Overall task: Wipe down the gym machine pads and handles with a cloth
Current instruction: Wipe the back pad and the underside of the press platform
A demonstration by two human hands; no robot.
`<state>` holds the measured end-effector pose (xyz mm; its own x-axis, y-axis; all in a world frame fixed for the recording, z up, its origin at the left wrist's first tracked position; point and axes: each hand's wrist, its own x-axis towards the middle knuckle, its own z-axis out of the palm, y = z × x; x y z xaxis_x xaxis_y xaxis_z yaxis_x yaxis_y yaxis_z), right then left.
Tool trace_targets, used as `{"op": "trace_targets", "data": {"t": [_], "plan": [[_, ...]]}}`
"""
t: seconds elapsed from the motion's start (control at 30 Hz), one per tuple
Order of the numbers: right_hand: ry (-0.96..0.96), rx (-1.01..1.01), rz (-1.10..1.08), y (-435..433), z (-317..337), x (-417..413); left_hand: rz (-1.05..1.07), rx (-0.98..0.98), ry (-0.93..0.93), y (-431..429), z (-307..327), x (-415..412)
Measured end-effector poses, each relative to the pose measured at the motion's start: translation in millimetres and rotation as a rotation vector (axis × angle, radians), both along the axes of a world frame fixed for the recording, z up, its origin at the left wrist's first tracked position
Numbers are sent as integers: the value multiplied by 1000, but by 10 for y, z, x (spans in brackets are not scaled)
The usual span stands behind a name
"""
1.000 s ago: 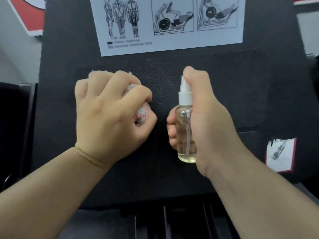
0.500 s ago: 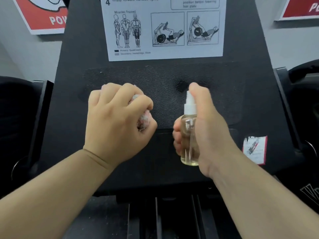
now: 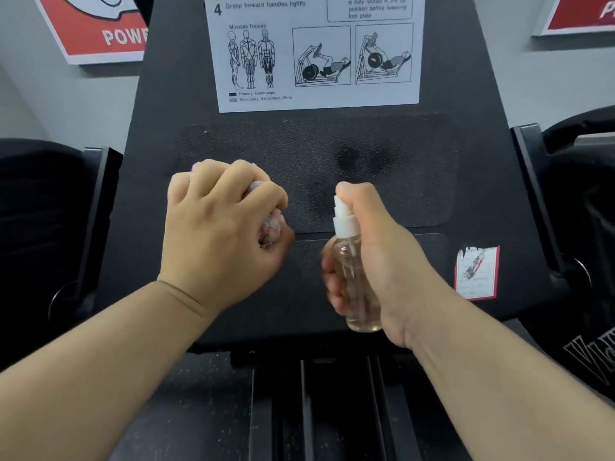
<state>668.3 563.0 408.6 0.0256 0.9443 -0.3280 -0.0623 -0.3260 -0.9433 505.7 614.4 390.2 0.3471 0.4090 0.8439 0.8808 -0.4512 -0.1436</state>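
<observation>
Two hands work mid-frame over the black foot plate (image 3: 482, 201). Left of centre, the left hand (image 3: 219, 237) curls tightly round a bunched pinkish cloth (image 3: 271, 227). Right of centre, the right hand (image 3: 386, 261) grips a clear spray bottle (image 3: 354, 277) upright, forefinger on its white nozzle. Dark damp patches (image 3: 362, 159) show above, below the instruction sheet (image 3: 316, 51) at upper centre.
</observation>
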Motion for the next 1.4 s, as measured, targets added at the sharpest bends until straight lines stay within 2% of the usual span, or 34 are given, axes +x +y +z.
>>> {"op": "trace_targets", "data": {"t": [0.2,0.6,0.83,1.07,1.2,1.4], "plan": [[0,-30,-34,-95,-38,105,11,18,-5,-64,19,-4],[-80,-91,108,-390,54,-32,21,-3,17,-366,123,-95],[-8,46,-8,-420,360,-63,30,-15,-3,-517,304,-199],[-113,14,92,-447,521,-118,39,19,2,-606,424,-263],[-113,143,44,-408,504,-172,26,5,14,-656,445,-252],[-58,56,-11,-291,752,-161,15,-24,10,-655,505,-229]]}}
